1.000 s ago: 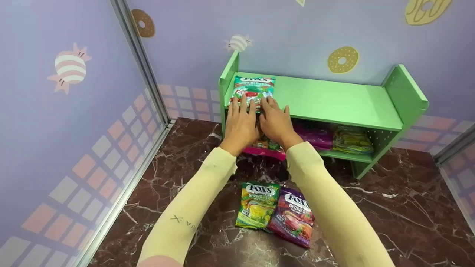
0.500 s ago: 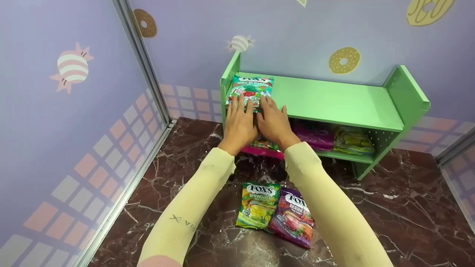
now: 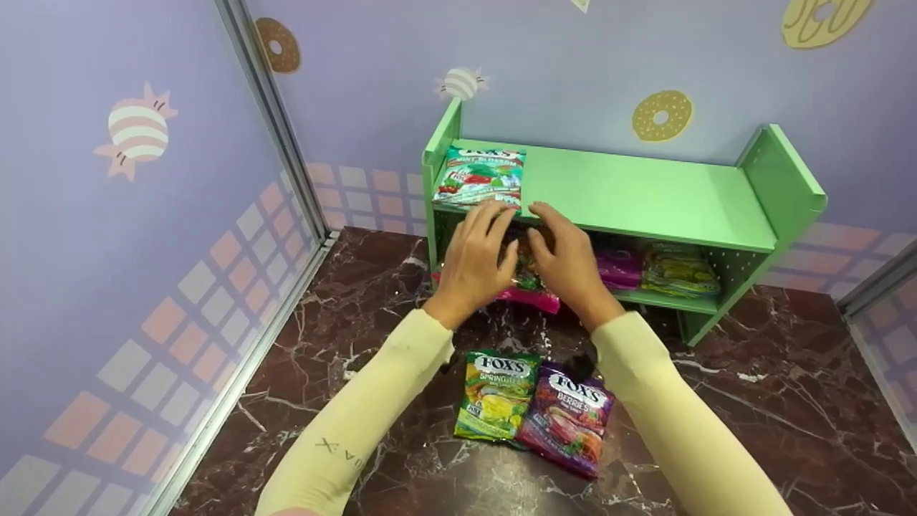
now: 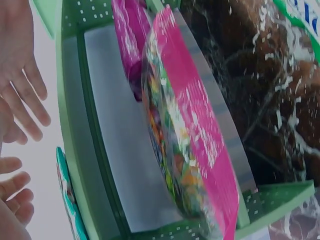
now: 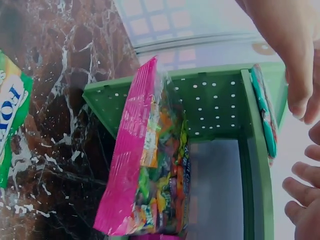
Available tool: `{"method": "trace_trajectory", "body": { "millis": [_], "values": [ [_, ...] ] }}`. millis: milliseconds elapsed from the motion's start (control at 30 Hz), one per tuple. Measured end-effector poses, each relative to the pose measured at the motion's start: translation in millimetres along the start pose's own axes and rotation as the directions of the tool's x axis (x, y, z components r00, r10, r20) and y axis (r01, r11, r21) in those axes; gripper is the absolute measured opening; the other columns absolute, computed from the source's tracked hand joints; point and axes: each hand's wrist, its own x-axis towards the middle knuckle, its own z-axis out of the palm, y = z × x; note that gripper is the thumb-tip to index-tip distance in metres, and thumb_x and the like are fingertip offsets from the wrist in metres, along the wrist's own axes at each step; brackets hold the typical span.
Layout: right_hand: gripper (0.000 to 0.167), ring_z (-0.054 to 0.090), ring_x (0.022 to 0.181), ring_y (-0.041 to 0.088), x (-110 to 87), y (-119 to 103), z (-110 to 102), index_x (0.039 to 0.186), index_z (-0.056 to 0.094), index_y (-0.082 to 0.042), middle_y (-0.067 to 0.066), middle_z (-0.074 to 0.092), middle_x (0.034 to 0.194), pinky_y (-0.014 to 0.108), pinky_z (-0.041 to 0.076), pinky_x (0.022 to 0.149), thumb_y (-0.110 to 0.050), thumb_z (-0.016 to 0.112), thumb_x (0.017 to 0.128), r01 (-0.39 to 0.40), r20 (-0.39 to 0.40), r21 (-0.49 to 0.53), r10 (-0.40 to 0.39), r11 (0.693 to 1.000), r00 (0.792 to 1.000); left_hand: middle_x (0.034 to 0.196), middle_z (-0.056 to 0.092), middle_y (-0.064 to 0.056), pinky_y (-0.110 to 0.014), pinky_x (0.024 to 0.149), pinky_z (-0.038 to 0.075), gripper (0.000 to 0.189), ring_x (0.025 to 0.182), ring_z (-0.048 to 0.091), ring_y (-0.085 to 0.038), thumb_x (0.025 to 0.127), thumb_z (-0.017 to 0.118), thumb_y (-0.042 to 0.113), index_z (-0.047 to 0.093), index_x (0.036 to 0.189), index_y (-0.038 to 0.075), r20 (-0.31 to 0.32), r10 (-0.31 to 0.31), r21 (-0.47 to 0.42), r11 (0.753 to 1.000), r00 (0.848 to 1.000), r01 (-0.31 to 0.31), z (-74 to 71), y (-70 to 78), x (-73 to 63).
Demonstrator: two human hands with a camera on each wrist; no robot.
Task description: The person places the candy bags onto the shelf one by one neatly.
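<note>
A teal Fox's Mint Blossom candy bag [image 3: 481, 178] lies flat at the left end of the green shelf's [image 3: 645, 193] top board. My left hand [image 3: 474, 261] is just in front of the bag's lower edge, fingers bent and holding nothing. To its right, my right hand [image 3: 569, 261] hovers at the board's front edge, thumb and fingers apart with nothing between them. Behind and below the hands, a clear candy bag with a pink end strip [image 4: 195, 125] sits on the lower shelf, jutting past its front; the hands partly hide it in the head view.
A purple bag [image 3: 618, 269] and yellow-green bags [image 3: 680, 271] lie farther right on the lower shelf. On the dark marble floor, a Fox's Spring Tea bag [image 3: 496, 396] touches a Fox's Berries bag [image 3: 566, 419]. A purple wall [image 3: 559, 79] stands behind the shelf.
Both hands have left the Mint Blossom bag, drawing back toward me and spreading apart. Before that, the bag slid slightly left under the fingers. The floor bags stay put.
</note>
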Motion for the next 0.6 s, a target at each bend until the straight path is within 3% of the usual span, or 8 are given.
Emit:
{"method": "trace_trajectory", "body": {
  "millis": [100, 200, 333, 600],
  "values": [
    [0.039, 0.062, 0.106, 0.031, -12.0, 4, -5, 0.138, 0.052, -0.004, 0.015, 0.054, 0.140, 0.044, 0.048, 0.096, -0.015, 0.051, 0.101, 0.024, -0.023, 0.016, -0.024, 1.000, 0.999, 0.129, 0.058, -0.008, -0.038, 0.093, 0.048, 0.036, 0.121, 0.053, -0.024, 0.095, 0.056, 0.021, 0.059, 0.127, 0.007, -0.008, 0.006, -0.026, 1.000, 1.000, -0.006, 0.1, 5.7, -7.3],
    [0.038, 0.053, 0.126, 0.029, -22.7, 7, -10, 0.136, 0.054, -0.004, 0.014, 0.056, 0.138, 0.044, 0.044, 0.105, -0.015, 0.052, 0.100, 0.036, -0.048, 0.013, -0.035, 0.999, 0.998, 0.125, 0.059, -0.008, -0.036, 0.089, 0.049, 0.034, 0.113, 0.056, -0.023, 0.095, 0.057, 0.021, 0.060, 0.126, 0.007, -0.009, 0.006, -0.055, 0.998, 1.000, -0.007, 0.6, 10.1, -15.4],
    [0.036, 0.053, 0.127, 0.027, -37.6, 13, -16, 0.134, 0.056, -0.004, 0.013, 0.058, 0.136, 0.042, 0.041, 0.108, -0.013, 0.054, 0.099, 0.046, -0.080, 0.009, -0.046, 0.999, 0.996, 0.121, 0.059, -0.008, -0.034, 0.088, 0.050, 0.034, 0.106, 0.058, -0.021, 0.094, 0.058, 0.021, 0.060, 0.126, 0.007, 0.003, 0.000, -0.113, 0.994, 1.000, 0.000, 1.6, 14.6, -27.2],
    [0.035, 0.055, 0.125, 0.029, -70.0, 28, -22, 0.130, 0.058, -0.003, 0.014, 0.060, 0.133, 0.043, 0.041, 0.107, -0.006, 0.059, 0.095, 0.068, -0.131, -0.011, -0.069, 0.998, 0.989, 0.119, 0.059, -0.006, -0.030, 0.093, 0.050, 0.034, 0.106, 0.059, -0.018, 0.093, 0.059, 0.018, 0.059, 0.126, 0.009, 0.067, -0.038, -0.205, 0.977, 0.997, 0.051, 6.2, 23.7, -50.6]
  ]
}}
